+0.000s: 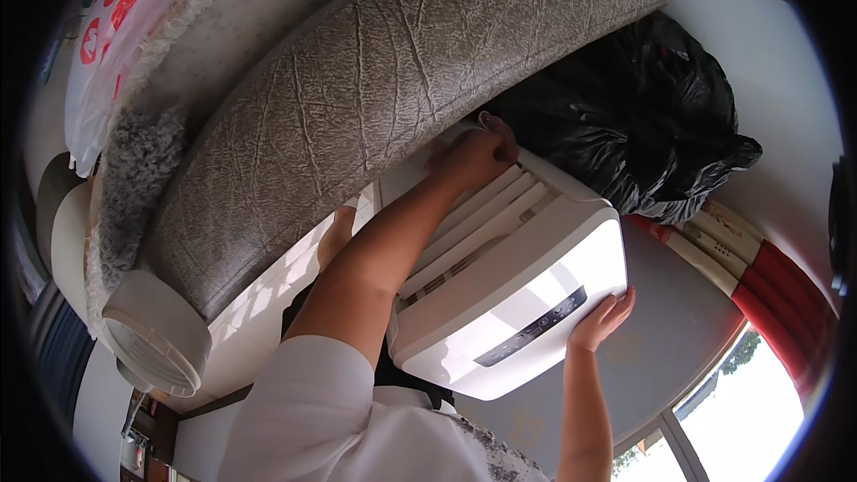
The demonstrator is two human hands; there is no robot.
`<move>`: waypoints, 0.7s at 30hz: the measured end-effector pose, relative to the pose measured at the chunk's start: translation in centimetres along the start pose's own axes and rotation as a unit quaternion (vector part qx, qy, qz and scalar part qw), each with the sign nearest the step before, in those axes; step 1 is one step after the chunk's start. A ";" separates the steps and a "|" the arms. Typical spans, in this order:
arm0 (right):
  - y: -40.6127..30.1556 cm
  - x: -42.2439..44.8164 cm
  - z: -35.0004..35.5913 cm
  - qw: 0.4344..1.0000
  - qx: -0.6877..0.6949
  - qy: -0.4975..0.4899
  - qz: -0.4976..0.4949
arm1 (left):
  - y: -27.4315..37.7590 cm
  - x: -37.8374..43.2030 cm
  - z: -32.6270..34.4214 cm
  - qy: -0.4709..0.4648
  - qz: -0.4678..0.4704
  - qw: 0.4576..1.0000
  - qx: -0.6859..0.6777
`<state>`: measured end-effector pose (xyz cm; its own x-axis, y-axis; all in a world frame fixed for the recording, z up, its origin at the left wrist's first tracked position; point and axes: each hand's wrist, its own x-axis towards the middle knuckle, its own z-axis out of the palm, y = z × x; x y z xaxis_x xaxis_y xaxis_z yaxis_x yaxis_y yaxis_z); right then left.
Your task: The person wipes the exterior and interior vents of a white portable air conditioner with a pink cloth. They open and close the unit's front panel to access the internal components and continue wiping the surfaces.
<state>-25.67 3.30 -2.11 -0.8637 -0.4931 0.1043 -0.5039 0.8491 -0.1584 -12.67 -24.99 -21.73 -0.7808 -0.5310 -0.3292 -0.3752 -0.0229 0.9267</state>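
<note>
A white portable air conditioner (589,234) with louvres (475,234) and a dark control panel (532,327) stands before me, tilted in the view. My left hand (479,155) reaches over its top, near the far end of the louvres. The fingers are curled at a small brownish, cloth-like thing (497,126), partly hidden and too dim to name surely. With fingers extended, my right hand (604,318) rests against the side edge of the housing, beside the control panel.
A brown textured leather sofa (375,80) runs along the appliance's far side. A black plastic bag (622,114) bulges behind it. A white cylindrical plastic part (157,335) sits at left. Red-and-cream curtains (770,274) hang by a window (736,402). A printed plastic bag (120,33) lies upper left.
</note>
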 end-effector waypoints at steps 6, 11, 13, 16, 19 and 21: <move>0.3 0.0 0.0 1.000 -0.001 0.000 -0.003 | -2.8 0.6 0.9 -0.049 0.054 0.997 -0.025; -0.1 0.2 0.0 1.000 0.002 -0.007 0.001 | -10.5 -3.7 2.9 -0.055 0.049 0.984 0.164; 0.1 0.1 0.0 1.000 0.000 -0.003 -0.001 | -10.9 -6.3 2.5 -0.075 0.032 0.980 0.182; 0.2 -0.2 -0.2 1.000 -0.008 0.003 0.007 | -5.6 -8.0 -0.3 -0.111 -0.048 0.988 0.091; -0.2 0.1 -0.1 1.000 -0.011 -0.010 -0.002 | -7.6 -7.2 1.2 -0.046 -0.031 0.994 0.091; 0.0 0.1 -0.1 1.000 -0.015 -0.011 -0.002 | -7.8 -5.4 2.2 -0.019 -0.019 0.994 0.102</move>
<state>-25.75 3.23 -2.03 -0.8621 -0.4998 0.0835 -0.5066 0.8524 -0.1292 -6.61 -20.11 -27.61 -0.7809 -0.5011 -0.3729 -0.4949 0.1320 0.8589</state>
